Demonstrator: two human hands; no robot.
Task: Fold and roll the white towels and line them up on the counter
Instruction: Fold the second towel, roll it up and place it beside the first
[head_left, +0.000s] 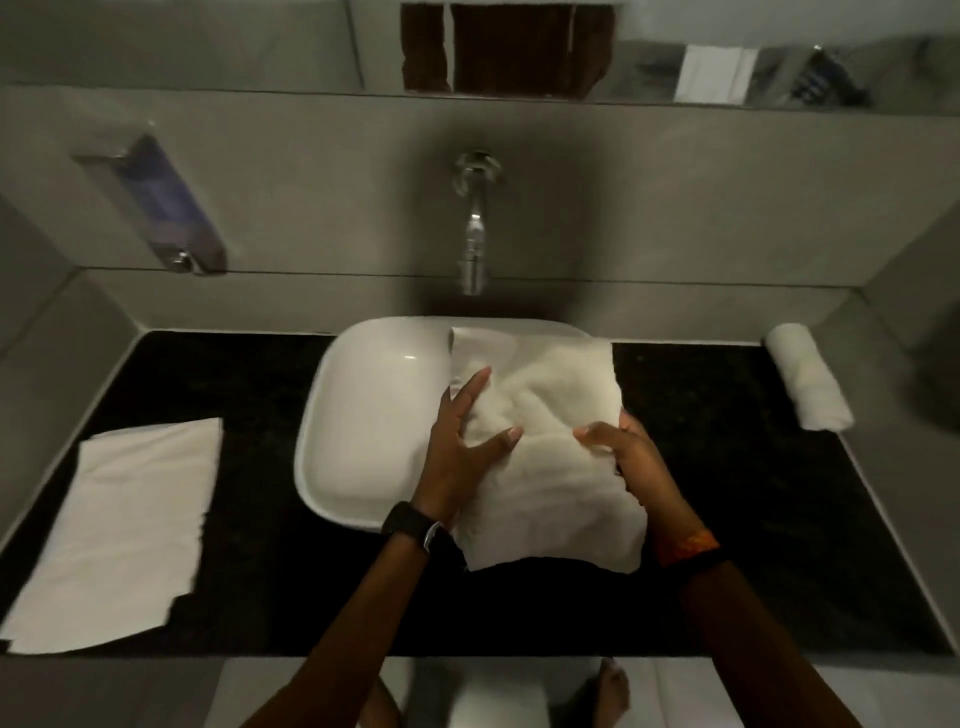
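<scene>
Pressing left hand (460, 447), fingers spread wide, onto the white towel (545, 467). Pinching its edge with right hand (626, 449). Lying over the sink (363, 415).

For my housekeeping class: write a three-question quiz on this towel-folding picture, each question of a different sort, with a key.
1. True or false: a finished rolled towel already lies at the far right of the counter.
2. Multiple choice: where does the flat towel lie? A) left of the sink B) inside the sink C) under the tap
3. Short answer: which hand wears a dark watch?

Key
1. True.
2. A: it lies on the counter to the left of the sink.
3. The left hand; with the right hand it works the towel in hand, which overlaps the sink's right part.
</scene>
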